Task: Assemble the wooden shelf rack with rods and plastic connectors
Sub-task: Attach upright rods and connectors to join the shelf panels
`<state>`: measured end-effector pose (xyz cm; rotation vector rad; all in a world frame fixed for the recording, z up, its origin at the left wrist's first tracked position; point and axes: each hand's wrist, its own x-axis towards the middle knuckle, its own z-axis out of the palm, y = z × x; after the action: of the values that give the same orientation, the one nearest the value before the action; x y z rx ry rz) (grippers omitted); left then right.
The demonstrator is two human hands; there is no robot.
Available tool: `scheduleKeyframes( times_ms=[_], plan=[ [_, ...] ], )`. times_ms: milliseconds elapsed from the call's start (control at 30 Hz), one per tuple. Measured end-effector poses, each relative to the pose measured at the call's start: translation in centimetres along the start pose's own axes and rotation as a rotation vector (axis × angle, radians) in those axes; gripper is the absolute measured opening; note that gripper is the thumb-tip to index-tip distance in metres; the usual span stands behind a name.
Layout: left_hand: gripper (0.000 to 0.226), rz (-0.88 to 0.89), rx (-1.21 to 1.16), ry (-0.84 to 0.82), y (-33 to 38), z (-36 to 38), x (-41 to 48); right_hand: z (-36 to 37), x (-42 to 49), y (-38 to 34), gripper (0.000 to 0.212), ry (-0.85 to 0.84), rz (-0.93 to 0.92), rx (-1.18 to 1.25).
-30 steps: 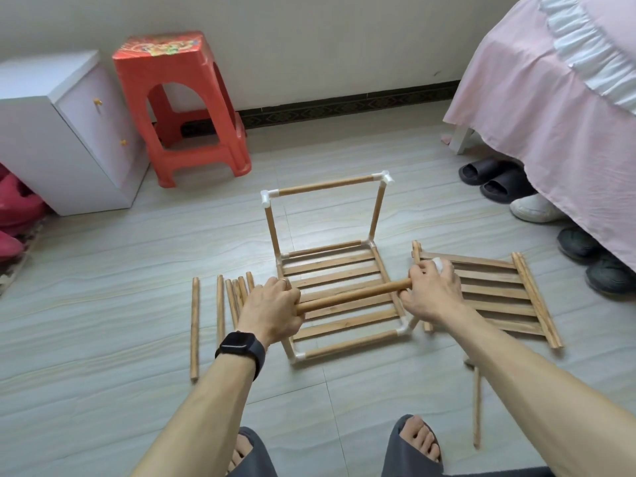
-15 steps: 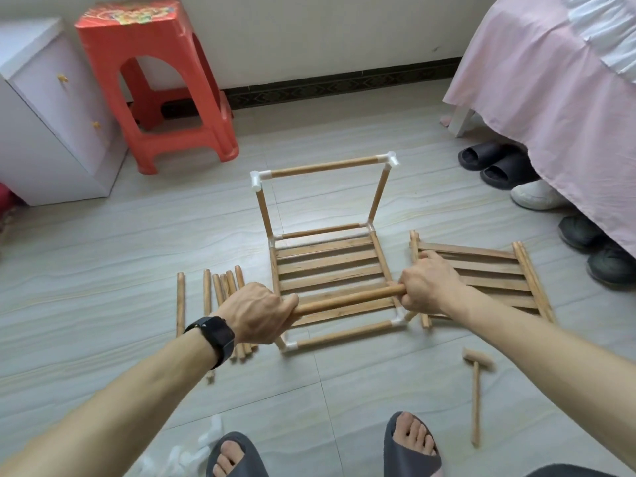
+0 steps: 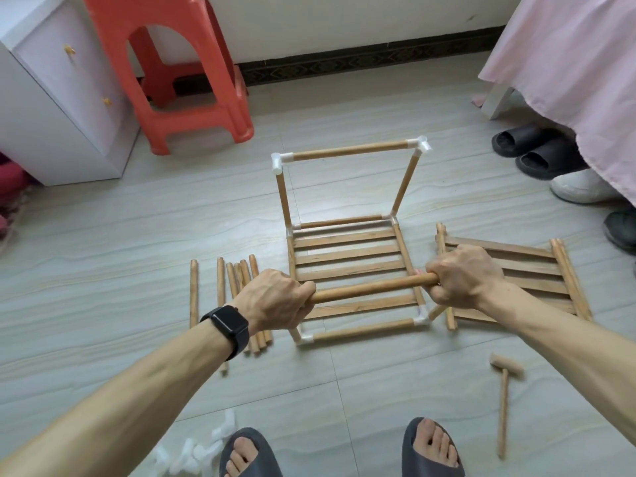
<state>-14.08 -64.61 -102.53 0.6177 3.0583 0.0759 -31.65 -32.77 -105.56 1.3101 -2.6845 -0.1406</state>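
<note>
While the half-built rack [image 3: 347, 263] sat on the floor [image 3: 103, 242], left hand [image 3: 275, 301] and right hand [image 3: 463, 277] each curled fingers round 1 rod [image 3: 368, 289].

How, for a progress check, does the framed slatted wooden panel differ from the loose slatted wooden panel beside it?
The framed panel is bordered by rods and white plastic connectors; the loose panel has neither. The framed panel lies square-on; the loose panel lies skewed. Both are slatted wood.
</note>
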Motion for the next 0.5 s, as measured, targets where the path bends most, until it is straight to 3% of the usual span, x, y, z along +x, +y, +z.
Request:
scheduleKeyframes(
  times_ms=[167,300,400,500],
  plan=[
    [0.027,-0.065,0.000,0.013,-0.2,0.3,0.5,-0.3,0.2,-0.6,0.058,-0.042,0.087,-0.057],
    [0.028,-0.278,0.023,-0.041,0.2,0.9,0.7,-0.8,0.2,-2.4,0.032,-0.027,0.298,-0.103],
    [0.030,-0.381,0.000,-0.074,0.4,1.1,1.0,-1.3,0.0,-3.7,0.023,-0.151,0.470,-0.029],
    [0.029,-0.464,0.051,-0.144,0.3,0.7,1.4,-2.1,0.0,-4.2,0.025,-0.242,0.522,-0.008]
  ],
)
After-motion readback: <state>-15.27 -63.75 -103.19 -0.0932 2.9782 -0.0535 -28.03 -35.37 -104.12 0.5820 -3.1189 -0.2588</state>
